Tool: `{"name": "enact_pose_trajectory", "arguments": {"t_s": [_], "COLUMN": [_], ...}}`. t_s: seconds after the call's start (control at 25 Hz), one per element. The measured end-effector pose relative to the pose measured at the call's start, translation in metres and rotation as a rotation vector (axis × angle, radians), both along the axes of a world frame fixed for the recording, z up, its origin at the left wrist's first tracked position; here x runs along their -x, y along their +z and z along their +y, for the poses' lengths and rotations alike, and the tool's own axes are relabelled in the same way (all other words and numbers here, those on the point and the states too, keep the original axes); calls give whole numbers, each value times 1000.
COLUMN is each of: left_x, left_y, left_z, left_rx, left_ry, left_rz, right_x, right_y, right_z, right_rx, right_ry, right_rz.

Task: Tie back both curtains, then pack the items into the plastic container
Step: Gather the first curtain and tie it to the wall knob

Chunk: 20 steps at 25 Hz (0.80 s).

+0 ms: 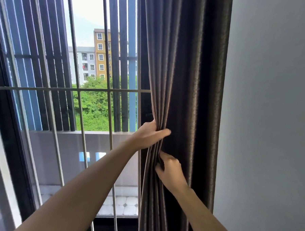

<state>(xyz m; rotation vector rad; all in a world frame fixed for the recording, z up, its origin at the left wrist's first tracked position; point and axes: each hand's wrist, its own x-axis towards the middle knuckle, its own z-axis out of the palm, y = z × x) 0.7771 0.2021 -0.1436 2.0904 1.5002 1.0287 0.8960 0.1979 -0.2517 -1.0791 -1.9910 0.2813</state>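
Curtain (181, 78): top and hem cut off by the frame edges. Left hand (149, 135): fingers hidden behind the gathered folds, thumb tip blurred. Right hand (170, 169): fingertips buried in a fold. Both forearms run out the bottom edge.

Window bars (109, 103) cross the glass; beyond stand dark slats (57, 67), trees (94, 107), flats (100, 52); a grey wall (271, 109) stands right.
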Motion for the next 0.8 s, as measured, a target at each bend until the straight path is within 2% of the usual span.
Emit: {"name": "enact_pose_trajectory", "arguments": {"t_s": [0.12, 0.2, 0.28, 0.36, 0.4, 0.48, 0.6, 0.68, 0.8], "left_x": [-1, 0, 3, 5, 5, 4, 2, 3, 2], "left_y": [-7, -7, -6, -6, -6, -4, 0, -1, -3], "left_z": [4, 4, -1, -4, -5, -10, -15, -16, -12], "left_rx": [-159, -134, -77, -36, -22, 3, 22, 23, 27], "left_ry": [117, 137, 141, 124, 118, 98, 73, 58, 59], "left_rz": [109, 79, -6, -71, -83, -101, -122, -128, -119], "right_x": [-6, -17, -27, -31, -30, -27, -26, -31, -33], "right_y": [3, 12, 22, 36, 45, 65, 78, 70, 40], "right_z": [0, -1, 0, -1, -1, -2, 6, 8, 2], "right_rx": [83, 69, -224, -553, -606, -484, -138, 60, 98], "right_ry": [88, 122, -17, -259, -331, -343, -254, -148, -14], "right_rz": [-71, -111, -65, 63, 153, 315, 382, 289, 118]}}
